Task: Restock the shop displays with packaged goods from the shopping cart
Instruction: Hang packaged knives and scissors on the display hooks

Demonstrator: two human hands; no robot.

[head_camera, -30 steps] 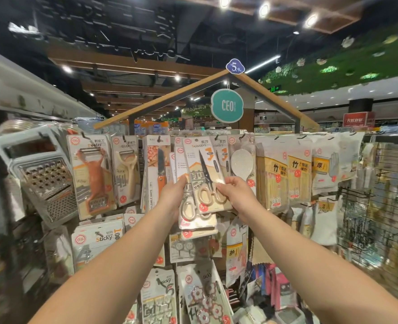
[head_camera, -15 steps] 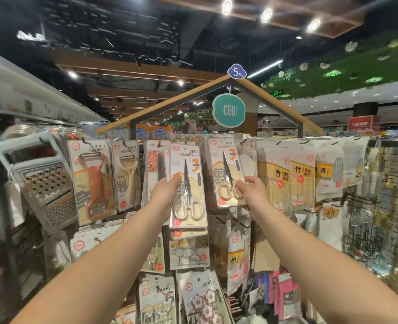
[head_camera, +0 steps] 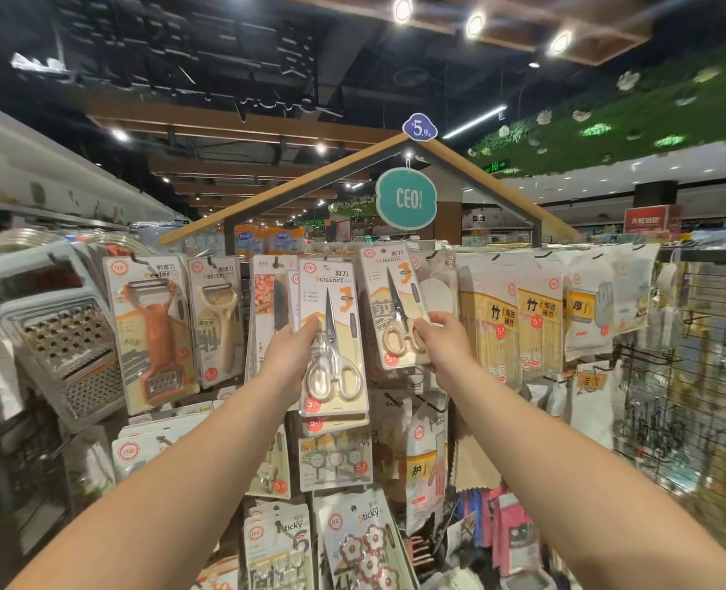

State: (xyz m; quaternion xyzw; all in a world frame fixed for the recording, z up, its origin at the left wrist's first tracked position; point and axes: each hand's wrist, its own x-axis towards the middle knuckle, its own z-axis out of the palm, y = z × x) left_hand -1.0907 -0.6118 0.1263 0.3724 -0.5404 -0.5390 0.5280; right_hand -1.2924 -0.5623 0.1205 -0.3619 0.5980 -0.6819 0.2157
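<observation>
Both my hands grip scissors packs at the hanging display (head_camera: 399,146). My left hand (head_camera: 286,355) pinches the larger white-handled scissors pack (head_camera: 333,347) at its left edge, in front of the packs already hung there. My right hand (head_camera: 444,340) pinches the smaller beige-handled scissors pack (head_camera: 393,310) at its lower right side, tilted, beside a rice paddle pack (head_camera: 437,291). I judge this as the hanging step. Next, I think each card's top hole (head_camera: 326,263) must meet its hook; I cannot see the hooks clearly.
</observation>
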